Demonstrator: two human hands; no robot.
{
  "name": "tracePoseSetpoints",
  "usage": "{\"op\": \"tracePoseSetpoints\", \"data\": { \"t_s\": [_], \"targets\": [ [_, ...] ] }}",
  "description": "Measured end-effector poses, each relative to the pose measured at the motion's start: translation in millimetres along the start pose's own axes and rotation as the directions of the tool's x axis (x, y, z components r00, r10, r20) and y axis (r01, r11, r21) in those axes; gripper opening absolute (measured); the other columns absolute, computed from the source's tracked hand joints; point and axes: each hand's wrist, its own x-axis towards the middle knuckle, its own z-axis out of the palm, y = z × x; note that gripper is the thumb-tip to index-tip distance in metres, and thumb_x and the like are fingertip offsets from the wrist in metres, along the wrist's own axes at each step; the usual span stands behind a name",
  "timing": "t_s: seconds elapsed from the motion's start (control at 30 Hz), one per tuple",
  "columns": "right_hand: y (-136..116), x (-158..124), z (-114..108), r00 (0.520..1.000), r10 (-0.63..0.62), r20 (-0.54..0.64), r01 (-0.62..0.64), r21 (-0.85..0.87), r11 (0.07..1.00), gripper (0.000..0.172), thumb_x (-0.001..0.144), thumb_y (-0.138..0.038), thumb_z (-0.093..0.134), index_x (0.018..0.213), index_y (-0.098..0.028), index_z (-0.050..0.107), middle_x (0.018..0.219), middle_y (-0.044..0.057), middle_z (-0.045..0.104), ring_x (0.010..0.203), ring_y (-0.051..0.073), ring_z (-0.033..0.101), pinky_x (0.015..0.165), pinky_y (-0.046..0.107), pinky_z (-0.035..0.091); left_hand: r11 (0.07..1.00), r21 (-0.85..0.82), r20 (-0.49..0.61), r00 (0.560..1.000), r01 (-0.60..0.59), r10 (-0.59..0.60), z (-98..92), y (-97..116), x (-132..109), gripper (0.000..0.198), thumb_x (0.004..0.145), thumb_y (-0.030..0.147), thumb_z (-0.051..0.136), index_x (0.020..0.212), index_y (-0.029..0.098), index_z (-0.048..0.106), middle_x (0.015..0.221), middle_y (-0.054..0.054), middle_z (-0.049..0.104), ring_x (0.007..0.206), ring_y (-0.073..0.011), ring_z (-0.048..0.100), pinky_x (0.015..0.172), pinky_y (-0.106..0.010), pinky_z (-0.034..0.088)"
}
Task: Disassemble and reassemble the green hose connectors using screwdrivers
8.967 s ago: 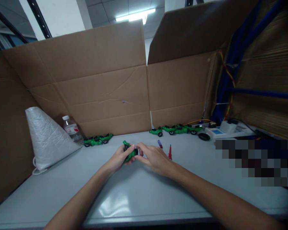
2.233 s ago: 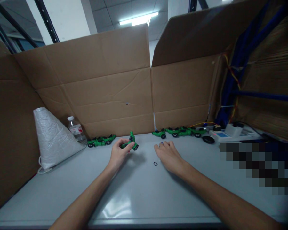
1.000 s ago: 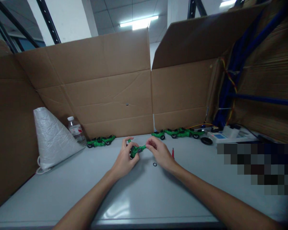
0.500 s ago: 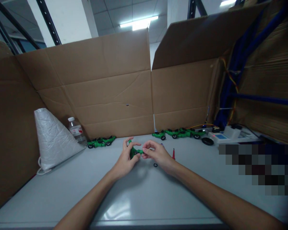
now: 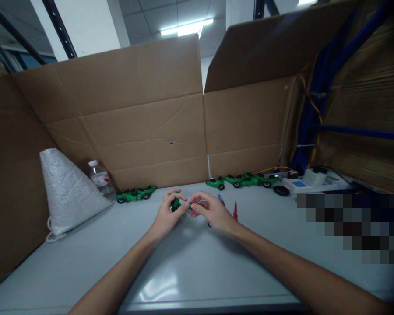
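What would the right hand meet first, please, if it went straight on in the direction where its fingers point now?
Most likely the green toy in the left hand: the right hand points at the toy, its fingertips almost there or touching; depth is unclear.

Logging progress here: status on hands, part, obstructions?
Left hand gripping green part. Right hand at its right end, grip partly hidden. Red tool beside right hand, clear of part.
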Motion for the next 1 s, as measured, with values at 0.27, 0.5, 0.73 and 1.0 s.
{"op": "tracePoseSetpoints", "data": {
  "t_s": [0.27,0.5,0.73,1.0],
  "targets": [
    [-10.6,-5.4,-0.1,0.977,-0.211,0.039,0.201,-0.504,0.840,0.006,0.097,-0.021,0.061,0.101,-0.023,0.065,0.095,0.001,0.069,0.086,0.017,0.064,0.081,0.029,0.049,0.949,-0.209,0.055,0.972,0.236,-0.229,2.3,8.8,-4.1,0.039,0.078,0.053,0.082,0.099,0.021,0.073,0.140,-0.008,0.056,0.075,-0.0114,0.061,0.048,-0.019,0.044],
    [-7.1,-6.9,-2.3,0.975,-0.197,0.102,0.218,-0.616,0.757,0.004,0.101,-0.022,0.057,0.103,-0.022,0.060,0.096,0.002,0.067,0.088,0.018,0.063,0.081,0.029,0.046,0.831,-0.394,0.206,0.919,0.392,-0.336,1.9,15.8,-4.3,0.045,0.078,0.049,0.085,0.109,0.021,0.068,0.114,-0.007,0.065,0.074,-0.0113,0.060,0.048,-0.018,0.040],
    [-11.1,-10.2,-3.1,0.957,-0.209,0.201,0.289,-0.668,0.685,0.015,0.107,-0.027,0.052,0.095,-0.021,0.058,0.093,0.002,0.067,0.085,0.018,0.063,0.079,0.028,0.044,0.659,-0.481,0.411,0.813,0.578,-0.414,-1.5,14.3,-7.4,0.049,0.082,0.048,0.083,0.119,0.022,0.066,0.092,-0.004,0.066,0.069,-0.0118,0.062,0.045,-0.016,0.037],
    [-17.3,-4.0,-19.3,0.929,-0.185,0.322,0.369,-0.853,0.368,0.017,0.109,-0.021,0.046,0.109,-0.019,0.063,0.106,0.008,0.071,0.098,0.022,0.065,0.085,0.031,0.043,0.542,-0.569,0.395,0.783,0.619,-0.480,-5.6,11.0,-0.7,0.049,0.089,0.055,0.074,0.123,0.021,0.063,0.102,-0.007,0.072,0.065,-0.0115,0.063,0.044,-0.016,0.038]
  ]
}}
